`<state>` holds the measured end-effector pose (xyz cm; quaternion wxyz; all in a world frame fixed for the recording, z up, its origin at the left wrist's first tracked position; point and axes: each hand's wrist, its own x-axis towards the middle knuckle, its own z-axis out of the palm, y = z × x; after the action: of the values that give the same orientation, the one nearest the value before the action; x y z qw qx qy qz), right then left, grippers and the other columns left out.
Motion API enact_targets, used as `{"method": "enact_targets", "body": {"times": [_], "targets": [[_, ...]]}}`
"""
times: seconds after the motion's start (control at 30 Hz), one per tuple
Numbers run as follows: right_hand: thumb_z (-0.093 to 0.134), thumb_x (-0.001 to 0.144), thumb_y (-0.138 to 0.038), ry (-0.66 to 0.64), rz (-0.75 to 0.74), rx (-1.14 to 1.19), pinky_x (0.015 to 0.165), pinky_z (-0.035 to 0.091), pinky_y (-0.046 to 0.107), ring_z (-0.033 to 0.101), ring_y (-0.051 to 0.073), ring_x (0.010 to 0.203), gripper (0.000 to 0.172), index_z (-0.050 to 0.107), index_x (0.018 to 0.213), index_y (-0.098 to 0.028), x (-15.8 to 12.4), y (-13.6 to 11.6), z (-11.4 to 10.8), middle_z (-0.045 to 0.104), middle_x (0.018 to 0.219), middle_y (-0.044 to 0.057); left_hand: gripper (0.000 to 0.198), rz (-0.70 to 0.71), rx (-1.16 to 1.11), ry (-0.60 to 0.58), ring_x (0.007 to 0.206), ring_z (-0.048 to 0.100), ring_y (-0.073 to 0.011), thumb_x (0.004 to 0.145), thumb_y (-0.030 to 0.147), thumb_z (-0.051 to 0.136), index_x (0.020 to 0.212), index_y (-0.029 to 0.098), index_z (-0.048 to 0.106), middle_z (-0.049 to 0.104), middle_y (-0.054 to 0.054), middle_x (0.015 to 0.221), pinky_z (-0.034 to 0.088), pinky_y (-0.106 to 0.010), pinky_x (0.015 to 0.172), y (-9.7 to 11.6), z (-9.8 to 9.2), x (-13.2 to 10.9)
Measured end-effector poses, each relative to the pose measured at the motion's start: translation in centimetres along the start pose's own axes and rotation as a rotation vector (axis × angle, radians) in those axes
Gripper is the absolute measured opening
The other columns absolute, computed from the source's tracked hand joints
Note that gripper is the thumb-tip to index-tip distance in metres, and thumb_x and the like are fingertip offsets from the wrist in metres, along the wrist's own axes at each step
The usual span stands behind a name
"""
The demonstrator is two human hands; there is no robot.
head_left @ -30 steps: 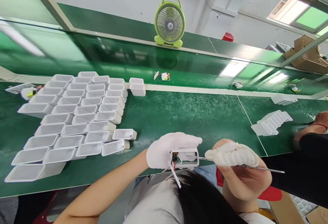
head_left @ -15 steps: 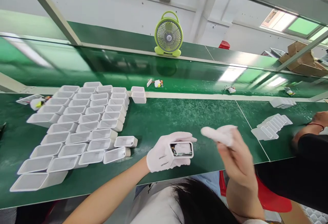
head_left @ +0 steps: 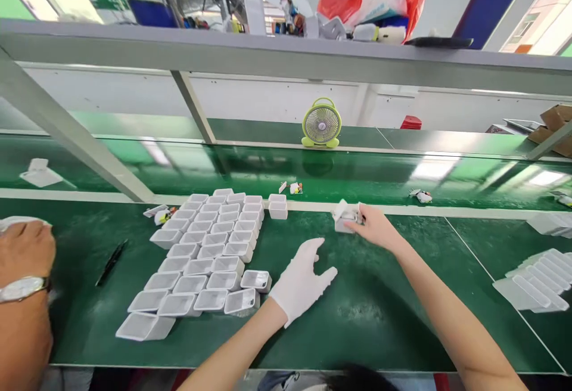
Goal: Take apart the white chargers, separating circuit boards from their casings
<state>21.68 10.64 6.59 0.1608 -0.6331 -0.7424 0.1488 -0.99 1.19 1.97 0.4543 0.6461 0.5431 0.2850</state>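
Observation:
My left hand (head_left: 301, 284), in a white glove, hovers over the green table with thumb and fingers apart and nothing in it. My right hand (head_left: 375, 224) is bare and reaches further back. Its fingers close on the right side of a small white plastic box (head_left: 343, 225), near the table's back ledge. Some white material shows at the top of this box; its exact contents are unclear. To the left of my gloved hand are rows of open white boxes (head_left: 214, 254). Two of them, nearest that hand, have a small dark mark inside.
At the left edge another person's hand (head_left: 29, 254) rests on a white item. A black pen (head_left: 111, 263) lies nearby. Small wired parts (head_left: 295, 188) lie on the back ledge. White boxes (head_left: 536, 281) stand at right. A green fan (head_left: 322, 123) stands behind, under an overhead shelf (head_left: 286, 54).
My left hand has let go of the white box with parts inside. My right hand has moved back and now grips a white box; the soft white item it held is no longer distinguishable. The view has tilted up.

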Motion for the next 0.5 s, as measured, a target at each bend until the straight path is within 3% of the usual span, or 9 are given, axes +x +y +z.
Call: {"method": "enact_targets", "body": {"times": [0.07,0.13,0.27,0.37,0.5], "targets": [[0.067,0.094,-0.036,0.059,0.102,-0.023,0.065,0.047,0.029,0.057,0.016,0.072,0.021,0.062,0.088,-0.017,3.9,1.4,0.6,0.063,0.085,0.002,0.054,0.0,0.29,0.062,0.129,0.06,-0.0302,0.091,0.043,0.065,0.14,0.022,0.057,0.051,-0.013,0.153,0.052,-0.041,0.105,0.9,-2.9,0.4],[0.064,0.098,-0.038,0.109,0.17,-0.029,0.074,0.056,0.034,0.065,0.017,0.084,0.024,0.065,0.106,-0.015,7.0,2.4,1.3,0.067,0.101,0.005,0.045,-0.022,0.387,0.096,0.13,0.061,-0.0297,0.095,0.042,0.061,0.135,0.023,0.061,0.061,-0.011,0.144,0.049,-0.041,0.108,1.9,-6.2,2.1],[0.065,0.099,-0.038,0.182,0.205,-0.004,0.085,0.06,0.041,0.068,0.021,0.101,0.033,0.063,0.124,-0.017,9.8,3.6,2.7,0.067,0.121,0.009,0.034,-0.186,0.595,0.169,0.116,0.066,-0.0273,0.098,0.039,0.063,0.122,0.016,0.066,0.068,-0.012,0.127,0.053,-0.049,0.102,3.4,-12.4,9.6],[0.065,0.099,-0.037,0.243,0.16,0.025,0.085,0.06,0.041,0.068,0.021,0.099,0.03,0.064,0.122,-0.016,9.0,4.3,4.0,0.067,0.119,0.008,0.036,-0.325,0.722,0.174,0.112,0.066,-0.0254,0.098,0.039,0.064,0.126,0.016,0.063,0.065,-0.011,0.129,0.057,-0.048,0.096,3.4,-15.0,15.6],[0.065,0.098,-0.033,0.351,-0.053,0.085,0.078,0.059,0.036,0.067,0.017,0.086,0.018,0.065,0.105,-0.016,3.8,5.6,5.3,0.068,0.101,0.004,0.037,-0.445,0.831,0.109,0.111,0.067,-0.0251,0.097,0.037,0.066,0.128,0.016,0.062,0.065,-0.011,0.128,0.059,-0.045,0.093,2.3,-15.8,20.4]]}}
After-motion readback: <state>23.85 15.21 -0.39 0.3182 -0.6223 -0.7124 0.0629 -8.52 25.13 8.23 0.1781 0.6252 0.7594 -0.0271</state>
